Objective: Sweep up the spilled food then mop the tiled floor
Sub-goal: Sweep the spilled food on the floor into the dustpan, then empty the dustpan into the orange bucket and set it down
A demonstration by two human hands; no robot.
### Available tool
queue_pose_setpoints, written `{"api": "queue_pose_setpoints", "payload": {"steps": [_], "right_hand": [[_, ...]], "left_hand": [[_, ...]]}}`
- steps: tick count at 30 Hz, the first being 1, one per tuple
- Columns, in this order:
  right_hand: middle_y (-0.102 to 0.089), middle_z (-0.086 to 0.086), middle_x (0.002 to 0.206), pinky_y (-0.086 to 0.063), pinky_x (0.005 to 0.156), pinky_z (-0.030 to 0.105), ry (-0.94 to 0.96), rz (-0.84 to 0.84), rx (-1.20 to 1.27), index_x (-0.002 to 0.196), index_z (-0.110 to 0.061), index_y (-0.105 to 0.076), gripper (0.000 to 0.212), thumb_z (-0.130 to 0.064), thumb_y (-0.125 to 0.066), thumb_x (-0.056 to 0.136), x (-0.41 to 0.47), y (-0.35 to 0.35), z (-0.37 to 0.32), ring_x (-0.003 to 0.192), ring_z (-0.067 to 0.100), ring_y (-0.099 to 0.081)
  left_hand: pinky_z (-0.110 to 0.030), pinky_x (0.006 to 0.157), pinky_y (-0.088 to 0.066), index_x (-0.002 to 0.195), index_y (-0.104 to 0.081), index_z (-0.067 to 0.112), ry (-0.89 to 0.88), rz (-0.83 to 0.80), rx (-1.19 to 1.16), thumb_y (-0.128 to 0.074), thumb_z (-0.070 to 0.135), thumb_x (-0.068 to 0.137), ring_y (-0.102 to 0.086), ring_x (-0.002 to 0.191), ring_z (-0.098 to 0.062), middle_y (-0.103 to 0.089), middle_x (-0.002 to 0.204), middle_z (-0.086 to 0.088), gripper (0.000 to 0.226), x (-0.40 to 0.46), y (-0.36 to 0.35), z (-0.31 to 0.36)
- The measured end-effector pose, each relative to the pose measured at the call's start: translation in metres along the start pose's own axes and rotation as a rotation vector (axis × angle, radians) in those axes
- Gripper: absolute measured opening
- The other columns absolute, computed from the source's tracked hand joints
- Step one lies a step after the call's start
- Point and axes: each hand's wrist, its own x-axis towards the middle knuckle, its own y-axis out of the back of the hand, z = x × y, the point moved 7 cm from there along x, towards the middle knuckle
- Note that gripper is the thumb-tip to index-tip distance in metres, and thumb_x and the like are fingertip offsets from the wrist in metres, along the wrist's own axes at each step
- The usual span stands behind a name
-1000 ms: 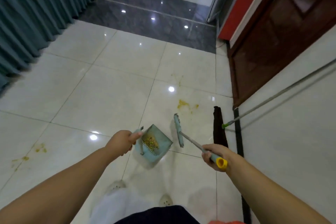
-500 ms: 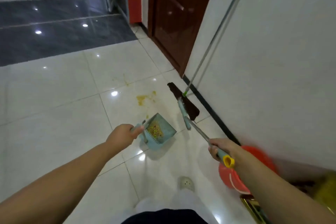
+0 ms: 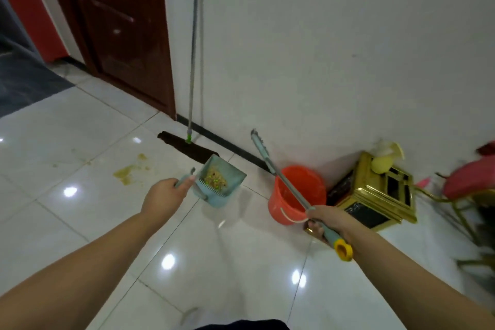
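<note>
While wrapped round tools, both hands busy: left hand [image 3: 163,197] pinching the thin grey handle of the pale blue plastic dustpan [image 3: 227,195], right hand [image 3: 328,222] closed round the teal grip of the long metal-shafted broom [image 3: 289,190], yellow cap poking out behind the wrist. Holds the dustpan above the glossy white tiled floor [image 3: 80,222], mouth tipped up and away, with a heap of yellowish swept food [image 3: 215,181] lodged against its comb teeth. Points the broom forward and up to the left, narrow head in the air near the wall. Just right of the dustpan and under the broom shaft, between the two hands: round orange plastic bucket [image 3: 278,209], mouth open upward. Probably the dumping spot, so calls for a short swing of the left hand rightward, then a tip of the pan over the rim; risks knocking the crossing shaft. Further left on the tiles, beyond the left hand: yellow-brown smear of spilled food [image 3: 128,171], not yet cleaned. Beyond that, leaning upright against the white wall: green-and-silver flat mop [image 3: 194,48], dark head on the floor along the skirting, nearer the left hand, ready for the wet pass.
</note>
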Motion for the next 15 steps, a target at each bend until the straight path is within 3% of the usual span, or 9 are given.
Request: {"api": "queue_pose_setpoints", "payload": {"steps": [9, 15], "right_hand": [[-0.046, 0.006, 0.053, -0.036, 0.03, 0.014, 0.072, 0.063, 0.176, 0.087, -0.002, -0.054, 0.009, -0.002, -0.05, 0.095, -0.063, 0.086, 0.043, 0.031, 0.007, -0.039], [-0.045, 0.007, 0.056, -0.036, 0.029, 0.014, 0.117, 0.033, 0.343, 0.091, -0.004, -0.054, 0.006, -0.002, -0.049, 0.095, -0.088, 0.126, 0.072, 0.031, 0.007, -0.04]], "left_hand": [[-0.025, 0.044, -0.032, 0.062, -0.051, 0.017, -0.376, -0.035, 0.194, -0.022, 0.076, 0.076, -0.048, 0.048, -0.015, -0.05, 0.052, 0.001, 0.067, -0.042, -0.059, 0.096], [-0.026, 0.047, -0.033, 0.071, -0.05, 0.022, -0.479, -0.113, 0.447, -0.033, 0.068, 0.086, -0.052, 0.058, -0.013, -0.055, 0.063, 0.003, 0.051, -0.075, -0.109, 0.157]]}}
